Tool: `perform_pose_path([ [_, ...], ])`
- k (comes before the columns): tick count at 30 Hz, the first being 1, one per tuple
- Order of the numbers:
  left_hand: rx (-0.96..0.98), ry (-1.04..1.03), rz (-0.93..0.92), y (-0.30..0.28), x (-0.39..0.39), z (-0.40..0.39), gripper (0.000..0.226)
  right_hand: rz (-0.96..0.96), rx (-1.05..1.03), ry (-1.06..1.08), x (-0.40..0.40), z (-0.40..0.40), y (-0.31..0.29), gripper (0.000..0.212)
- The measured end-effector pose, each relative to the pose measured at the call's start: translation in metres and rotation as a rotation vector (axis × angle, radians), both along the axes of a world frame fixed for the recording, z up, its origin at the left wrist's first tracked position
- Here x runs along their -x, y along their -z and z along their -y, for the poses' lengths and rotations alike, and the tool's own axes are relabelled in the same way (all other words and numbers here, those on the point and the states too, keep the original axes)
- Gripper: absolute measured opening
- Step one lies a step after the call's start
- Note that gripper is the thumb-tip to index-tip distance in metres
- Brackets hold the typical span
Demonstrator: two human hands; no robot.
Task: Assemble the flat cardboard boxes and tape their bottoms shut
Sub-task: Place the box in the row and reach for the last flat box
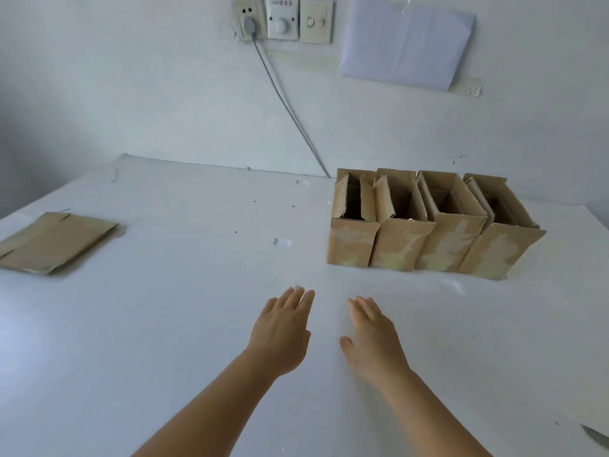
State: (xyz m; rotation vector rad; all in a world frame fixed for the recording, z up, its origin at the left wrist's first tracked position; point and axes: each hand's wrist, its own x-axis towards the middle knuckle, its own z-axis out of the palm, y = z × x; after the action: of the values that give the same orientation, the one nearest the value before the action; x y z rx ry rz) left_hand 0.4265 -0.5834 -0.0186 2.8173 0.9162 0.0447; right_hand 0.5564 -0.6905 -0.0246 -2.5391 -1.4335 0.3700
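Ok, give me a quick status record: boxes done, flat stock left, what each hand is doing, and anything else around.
assembled boxes: four, upright in a row at the right rear of the table, tops open
flat cardboard: one piece, far left on the table
left hand: fingers straight, holding nothing
right hand: fingers straight, holding nothing
tape: none in view
wall: socket panel with a plugged cable, sheet of paper
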Motion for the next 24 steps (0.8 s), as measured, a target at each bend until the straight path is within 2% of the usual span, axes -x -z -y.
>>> perform_pose_path([
  [6,-0.009,-0.138,-0.040,-0.006,0.076,0.045,0.065,-0.040,-0.018,-0.142,0.053,0.027,0.003,0.064],
  [12,0.013,-0.293,-0.037,-0.011,0.153,0.054,0.063,-0.083,-0.002,-0.296,0.113,0.024,0.000,0.063],
  [18,0.041,-0.423,-0.020,-0.011,0.231,0.034,0.064,-0.056,-0.025,-0.420,0.180,-0.012,-0.007,0.060],
  [24,0.047,-0.475,-0.024,-0.014,0.321,-0.018,0.064,-0.041,-0.042,-0.444,0.265,-0.074,-0.022,0.057],
])
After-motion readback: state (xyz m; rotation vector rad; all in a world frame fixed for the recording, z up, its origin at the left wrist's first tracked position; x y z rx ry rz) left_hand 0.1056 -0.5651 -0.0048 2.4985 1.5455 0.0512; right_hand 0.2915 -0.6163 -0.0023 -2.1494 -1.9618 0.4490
